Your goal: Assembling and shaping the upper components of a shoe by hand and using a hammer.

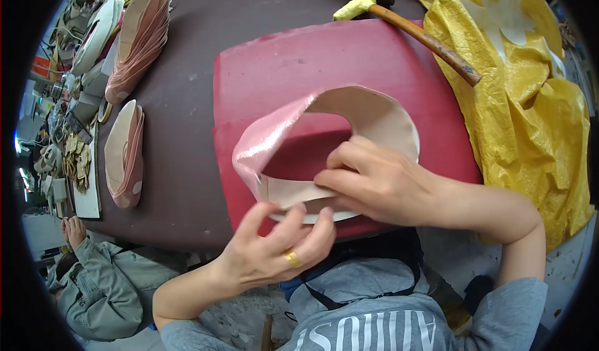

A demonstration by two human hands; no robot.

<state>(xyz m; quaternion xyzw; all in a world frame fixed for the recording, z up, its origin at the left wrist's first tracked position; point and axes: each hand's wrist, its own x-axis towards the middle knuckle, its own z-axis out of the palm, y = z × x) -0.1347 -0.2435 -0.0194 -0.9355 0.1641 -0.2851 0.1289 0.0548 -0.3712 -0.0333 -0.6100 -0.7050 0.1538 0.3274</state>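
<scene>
A shoe upper, shiny pink outside and beige inside, is bent into an open loop above a red mat. My right hand is closed on its near side, thumb and fingers pinching the beige lining. At the near left part of that same edge is my left hand, a gold ring on one finger. Its bent fingertips meet the pale rim, slightly blurred, and what lies under them is partly hidden.
The red mat lies on a dark brown table. Beyond the upper rests a wooden-handled hammer, beside yellow sheeting. Stacked pink uppers and a smaller stack stand left. Another person's hand shows at lower left.
</scene>
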